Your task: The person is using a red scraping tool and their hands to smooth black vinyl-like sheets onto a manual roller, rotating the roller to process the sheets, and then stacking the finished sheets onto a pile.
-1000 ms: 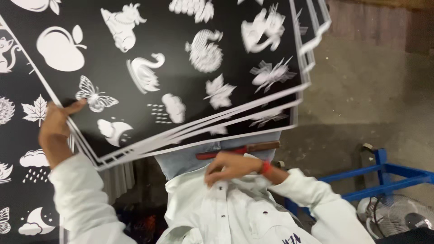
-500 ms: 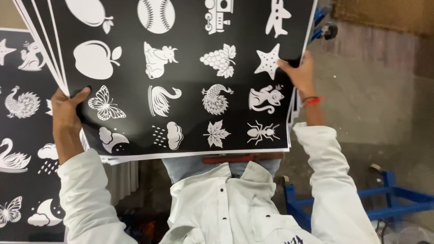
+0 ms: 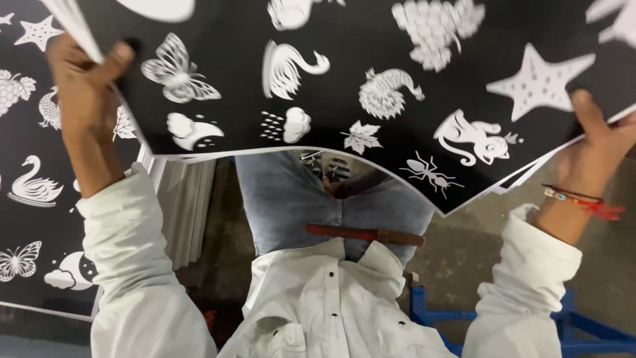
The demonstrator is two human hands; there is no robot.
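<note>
I hold a stack of large black sheets (image 3: 358, 73) printed with white shapes: a butterfly, a swan, a star, an ant, a leaf. The stack is raised close to the camera and bows downward in the middle. My left hand (image 3: 83, 76) grips its left edge, thumb on the printed face. My right hand (image 3: 599, 136), with a red thread band at the wrist, grips the right edge. Both arms wear white sleeves. Below the sheets I see my white shirt, brown belt and blue jeans.
Another black printed sheet (image 3: 30, 199) lies on a surface at the left, over a pile of white-edged sheets (image 3: 182, 205). A blue metal frame (image 3: 583, 325) stands at the lower right on a grey concrete floor (image 3: 464, 245).
The stack has come up closer to the camera and now fills the top of the view. Both hands have spread further apart along its edges, and the sheets sag in the middle.
</note>
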